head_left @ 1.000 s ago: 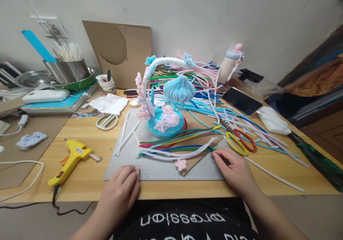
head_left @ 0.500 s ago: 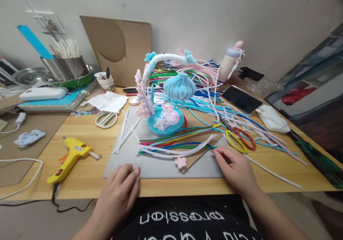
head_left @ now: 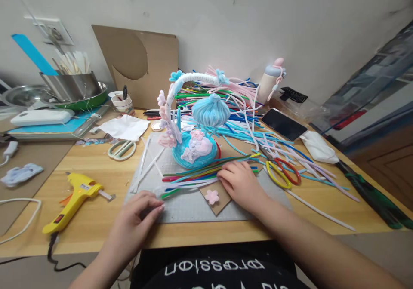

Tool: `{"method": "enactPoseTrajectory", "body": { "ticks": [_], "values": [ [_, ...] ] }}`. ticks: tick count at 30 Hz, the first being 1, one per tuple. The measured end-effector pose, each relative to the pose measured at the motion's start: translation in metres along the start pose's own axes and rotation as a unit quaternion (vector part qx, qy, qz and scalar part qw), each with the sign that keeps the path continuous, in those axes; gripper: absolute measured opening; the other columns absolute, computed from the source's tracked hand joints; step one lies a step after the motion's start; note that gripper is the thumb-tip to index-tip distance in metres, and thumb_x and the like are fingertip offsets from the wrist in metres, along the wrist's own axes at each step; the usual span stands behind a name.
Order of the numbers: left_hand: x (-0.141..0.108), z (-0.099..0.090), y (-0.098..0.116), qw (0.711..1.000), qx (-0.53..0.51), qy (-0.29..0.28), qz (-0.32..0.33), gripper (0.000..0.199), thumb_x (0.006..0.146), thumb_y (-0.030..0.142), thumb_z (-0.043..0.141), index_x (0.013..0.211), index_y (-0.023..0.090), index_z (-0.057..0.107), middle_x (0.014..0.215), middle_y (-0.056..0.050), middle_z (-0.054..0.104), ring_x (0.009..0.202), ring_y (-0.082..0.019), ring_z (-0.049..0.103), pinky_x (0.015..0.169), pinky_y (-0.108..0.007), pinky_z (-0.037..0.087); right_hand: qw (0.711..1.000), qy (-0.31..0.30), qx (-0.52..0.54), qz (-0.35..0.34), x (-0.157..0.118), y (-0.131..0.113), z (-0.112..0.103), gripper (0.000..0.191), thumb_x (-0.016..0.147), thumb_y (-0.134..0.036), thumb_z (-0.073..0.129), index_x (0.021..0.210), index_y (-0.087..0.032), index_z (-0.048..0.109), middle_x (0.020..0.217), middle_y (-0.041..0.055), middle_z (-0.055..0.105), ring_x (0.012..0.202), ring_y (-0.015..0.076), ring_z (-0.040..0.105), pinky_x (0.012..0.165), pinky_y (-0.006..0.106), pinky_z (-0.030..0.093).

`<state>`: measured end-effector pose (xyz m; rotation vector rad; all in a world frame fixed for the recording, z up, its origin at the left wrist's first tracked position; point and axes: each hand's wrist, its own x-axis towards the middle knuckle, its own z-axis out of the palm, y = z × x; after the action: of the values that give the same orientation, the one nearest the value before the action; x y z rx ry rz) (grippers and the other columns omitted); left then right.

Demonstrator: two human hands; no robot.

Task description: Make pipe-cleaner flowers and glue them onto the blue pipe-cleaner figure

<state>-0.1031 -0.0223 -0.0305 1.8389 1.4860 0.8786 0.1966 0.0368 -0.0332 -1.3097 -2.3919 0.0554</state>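
My left hand point(head_left: 142, 216) is at the front left of a grey cutting mat point(head_left: 187, 213). Its fingers are curled, with the thumb apart from them, close to the end of a green pipe cleaner point(head_left: 169, 193). My right hand point(head_left: 243, 186) lies with fingers stretched over a loose row of coloured pipe cleaners point(head_left: 190, 178), hiding part of them. Just left of it, a pink fuzzy flower point(head_left: 212, 197) rests on a piece of cardboard point(head_left: 221, 207). Behind the row stands a blue pipe-cleaner piece point(head_left: 193, 162) with a white arch point(head_left: 200, 78) and a hanging blue ribbed shade point(head_left: 211, 110).
A yellow glue gun point(head_left: 75, 198) lies at left, below green-handled scissors point(head_left: 121, 150). Red-and-yellow scissors point(head_left: 284, 173) lie right of the mat. Behind are heaped pipe cleaners point(head_left: 238, 91), a phone point(head_left: 284, 123), a bottle point(head_left: 269, 80) and a cardboard sheet point(head_left: 161, 65).
My right hand has moved left and forward from the right ends of the pipe cleaners onto their middle. The row and cardboard beneath have shifted. My left thumb has come away from the fingers.
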Motion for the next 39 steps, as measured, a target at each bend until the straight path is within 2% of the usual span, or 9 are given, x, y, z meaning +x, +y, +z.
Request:
{"method": "enactPoseTrajectory", "body": {
  "ticks": [3,6,9,12,18,28,32,35,39],
  "values": [
    [0.004,0.012,0.019,0.964,-0.241,-0.016,-0.111,0.017,0.074,0.036,0.071,0.073,0.019,0.066,0.078,-0.003,0.065,0.074,-0.017,0.061,0.067,-0.028,0.049,0.995,0.044,0.092,0.006,0.007,-0.012,-0.009,0.013,0.088,-0.014,0.053,0.089,-0.019,0.065,0.092,0.0063,0.064,0.089,0.0208,0.054,0.079,0.037,0.036],
    [0.011,0.027,0.042,0.863,-0.459,-0.072,-0.197,0.022,0.067,0.034,0.079,0.072,0.018,0.064,0.07,0.001,0.061,0.06,-0.01,0.053,0.057,-0.021,0.043,0.96,0.045,0.276,-0.015,0.008,-0.038,-0.027,0.011,0.089,-0.017,0.053,0.092,-0.019,0.064,0.091,0.0052,0.063,0.087,0.0176,0.057,0.078,0.033,0.042],
    [0.019,0.038,0.062,0.798,-0.552,-0.124,-0.21,0.023,0.064,0.029,0.082,0.071,0.017,0.063,0.066,0.001,0.059,0.059,-0.008,0.051,0.057,-0.019,0.041,0.903,0.011,0.43,-0.001,0.006,-0.061,-0.04,0.008,0.088,-0.019,0.056,0.091,-0.02,0.063,0.085,0.0026,0.062,0.08,0.0141,0.058,0.072,0.027,0.047],
    [0.025,0.045,0.072,0.771,-0.58,-0.151,-0.217,0.02,0.066,0.027,0.08,0.071,0.017,0.064,0.066,0.001,0.059,0.061,-0.009,0.053,0.061,-0.02,0.042,0.872,0.001,0.488,0.039,0.005,-0.071,-0.043,0.003,0.085,-0.018,0.059,0.084,-0.02,0.062,0.08,0.0005,0.062,0.075,0.0126,0.058,0.068,0.025,0.047],
    [0.031,0.05,0.077,0.765,-0.589,-0.154,-0.209,0.017,0.069,0.025,0.079,0.076,0.017,0.066,0.069,0.001,0.059,0.061,-0.008,0.052,0.06,-0.019,0.042,0.85,0.025,0.521,0.074,0.003,-0.067,-0.036,0.008,0.083,-0.02,0.061,0.076,-0.019,0.059,0.074,0.0001,0.06,0.071,0.0128,0.056,0.065,0.026,0.047],
    [0.035,0.053,0.079,0.835,-0.508,-0.136,-0.165,0.014,0.071,0.027,0.078,0.073,0.016,0.07,0.069,0.001,0.066,0.061,-0.008,0.055,0.062,-0.02,0.043,0.9,0.108,0.423,0.0,-0.001,-0.062,-0.034,0.013,0.083,-0.01,0.058,0.09,-0.021,0.06,0.081,0.0006,0.06,0.074,0.0131,0.056,0.067,0.027,0.046],
    [0.037,0.054,0.078,0.847,-0.494,-0.135,-0.145,0.016,0.072,0.031,0.077,0.077,0.017,0.072,0.068,0.0,0.067,0.065,-0.01,0.058,0.065,-0.022,0.046,0.92,0.123,0.372,-0.013,-0.001,-0.059,-0.033,0.015,0.083,-0.01,0.058,0.091,-0.022,0.06,0.08,0.0003,0.062,0.075,0.0139,0.057,0.069,0.03,0.044],
    [0.038,0.055,0.078,0.844,-0.498,-0.13,-0.152,0.016,0.071,0.03,0.078,0.074,0.016,0.071,0.066,0.0,0.066,0.063,-0.01,0.057,0.064,-0.022,0.045,0.927,0.123,0.355,-0.019,-0.001,-0.056,-0.032,0.015,0.083,-0.009,0.059,0.092,-0.021,0.061,0.082,0.0008,0.063,0.077,0.0141,0.057,0.071,0.03,0.044],
    [0.038,0.056,0.079,0.813,-0.527,-0.134,-0.208,0.017,0.07,0.029,0.078,0.072,0.015,0.069,0.062,0.001,0.063,0.057,-0.008,0.054,0.06,-0.019,0.042,0.914,0.111,0.389,0.005,-0.003,-0.056,-0.034,0.013,0.084,-0.011,0.059,0.092,-0.021,0.062,0.08,0.0009,0.061,0.074,0.0135,0.057,0.068,0.029,0.046]
  ]
}}
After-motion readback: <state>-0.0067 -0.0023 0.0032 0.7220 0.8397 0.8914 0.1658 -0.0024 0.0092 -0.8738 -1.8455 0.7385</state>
